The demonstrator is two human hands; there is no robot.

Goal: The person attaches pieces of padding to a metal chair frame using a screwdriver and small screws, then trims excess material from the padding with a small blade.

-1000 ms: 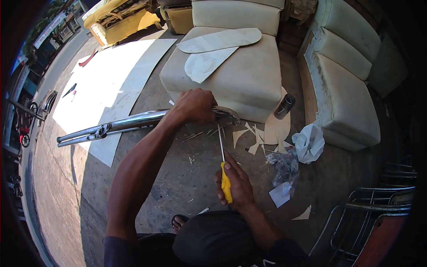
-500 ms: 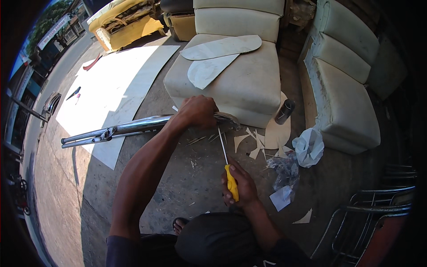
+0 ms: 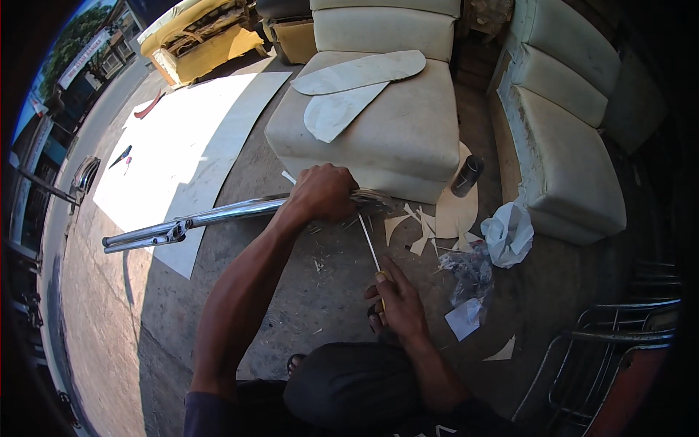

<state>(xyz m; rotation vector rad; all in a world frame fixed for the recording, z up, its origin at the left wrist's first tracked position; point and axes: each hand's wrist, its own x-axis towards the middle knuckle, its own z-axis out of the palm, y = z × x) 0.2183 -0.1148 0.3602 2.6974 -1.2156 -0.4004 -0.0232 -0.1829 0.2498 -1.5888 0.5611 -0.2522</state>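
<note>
My left hand [image 3: 322, 191] is closed on a chrome tubular frame [image 3: 233, 211] near its curved right end. The tubes stretch out to the left and carry a jointed fitting [image 3: 177, 231]. My right hand [image 3: 397, 306], lower down, is wrapped round a screwdriver [image 3: 369, 242]; only small bits of its yellow handle show between the fingers. The long steel shaft angles up to just beneath my left hand at the tube end, where the tip is too hidden to make out. Pale cut offcuts [image 3: 419, 237] lie on the floor right of the shaft.
A cream seat [image 3: 360, 156] holds two cut panels [image 3: 357, 73]; a second seat [image 3: 561, 167] stands right. A white sheet [image 3: 175, 146] carries small tools. Plastic bags [image 3: 506, 237], a dark can [image 3: 467, 176], metal chair frames [image 3: 604, 328] and a yellow sofa [image 3: 200, 54] surround the work.
My right hand has turned and moved right, now covering most of the yellow handle, and the shaft leans more. My left hand and the tubes sit slightly lower and further right in view.
</note>
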